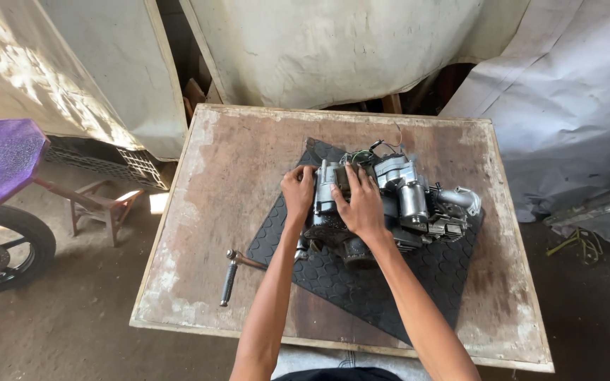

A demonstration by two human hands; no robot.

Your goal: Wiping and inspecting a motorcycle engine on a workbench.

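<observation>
A small motorcycle engine (411,201), grey metal with dark greasy parts, rests on a black rubber mat (361,282) on a worn wooden table (206,183). My left hand (298,192) grips the engine's left end, fingers curled on its edge. My right hand (360,204) lies on top of the engine's left half, fingers pressed on the casing. A kick-start lever (233,271) with a black grip sticks out from the engine's lower left across the table.
Pale tarpaulins (333,49) hang behind the table and to the right. A purple-topped wooden stool (5,159) and a motorcycle wheel (1,247) stand at the left on the dirt floor. A black crate (114,164) sits behind the stool.
</observation>
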